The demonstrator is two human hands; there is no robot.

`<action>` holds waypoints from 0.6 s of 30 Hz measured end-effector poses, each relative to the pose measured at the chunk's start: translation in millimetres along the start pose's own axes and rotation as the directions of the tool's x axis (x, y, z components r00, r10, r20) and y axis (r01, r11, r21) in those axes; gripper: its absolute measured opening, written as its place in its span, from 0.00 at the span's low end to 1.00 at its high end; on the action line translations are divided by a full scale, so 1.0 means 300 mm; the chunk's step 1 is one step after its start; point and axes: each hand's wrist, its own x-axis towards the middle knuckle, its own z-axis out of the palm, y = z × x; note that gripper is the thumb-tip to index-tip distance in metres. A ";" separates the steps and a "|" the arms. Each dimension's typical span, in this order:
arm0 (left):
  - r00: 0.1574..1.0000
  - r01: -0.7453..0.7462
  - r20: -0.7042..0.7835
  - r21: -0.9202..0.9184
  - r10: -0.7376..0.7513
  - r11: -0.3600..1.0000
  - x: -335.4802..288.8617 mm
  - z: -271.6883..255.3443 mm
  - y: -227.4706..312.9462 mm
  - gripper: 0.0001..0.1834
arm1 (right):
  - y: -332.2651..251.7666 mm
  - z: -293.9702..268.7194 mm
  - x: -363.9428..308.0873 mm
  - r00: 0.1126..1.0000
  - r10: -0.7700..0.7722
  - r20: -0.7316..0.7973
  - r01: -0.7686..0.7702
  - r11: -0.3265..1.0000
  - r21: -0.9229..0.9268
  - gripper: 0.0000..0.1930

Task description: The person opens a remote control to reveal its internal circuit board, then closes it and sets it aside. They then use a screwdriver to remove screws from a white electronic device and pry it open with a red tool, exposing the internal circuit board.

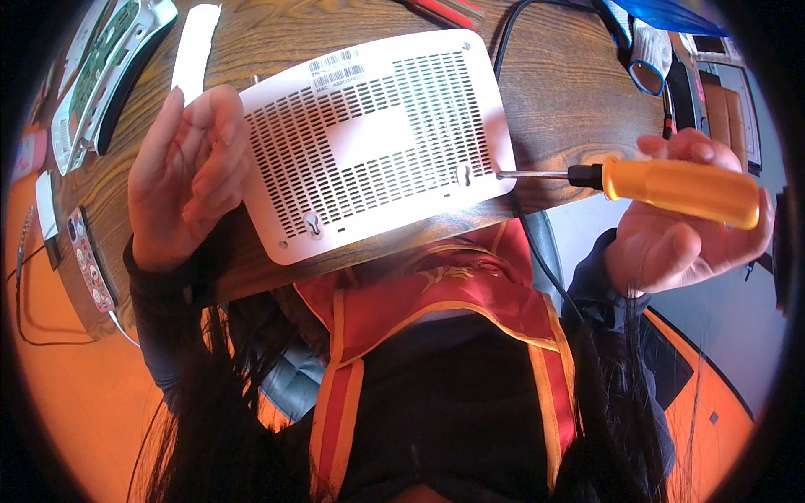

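A white plastic device casing (369, 142), resembling a router, shows its slotted underside, with barcode labels and two keyhole slots. My left hand (191, 172) is at its left edge, fingers curled against the side; their tips are partly hidden. A screwdriver (675, 189) with a yellow handle and dark collar lies sideways across my right hand (688, 235). The fingers pass behind the handle in a loose hold, and the thumb stands away from it below. Its metal shaft reaches left, with the tip at the casing's lower right corner hole.
A wooden table (579, 101) supports the casing. At the far left is an opened white shell with a green circuit board (109, 63), beside a white strip (197, 46). A patterned phone (90, 260) has a cable attached. Red-handled tool (449, 12) and glove (650, 59) lie at the back.
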 end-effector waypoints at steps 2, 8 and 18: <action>1.000 0.005 -0.006 -0.001 -0.005 1.000 0.000 -0.001 -0.001 0.22 | -0.019 0.003 -0.002 0.998 -0.010 0.058 0.015 0.997 -0.079 0.26; 1.000 0.013 0.014 -0.010 -0.013 1.000 0.001 -0.006 0.000 0.22 | -0.026 -0.011 -0.008 0.926 -0.089 0.368 -0.008 0.967 0.256 0.30; 0.999 0.002 0.042 -0.014 -0.001 1.000 0.001 -0.015 -0.006 0.21 | -0.018 -0.021 0.024 0.987 0.006 0.161 0.023 0.984 -0.175 0.26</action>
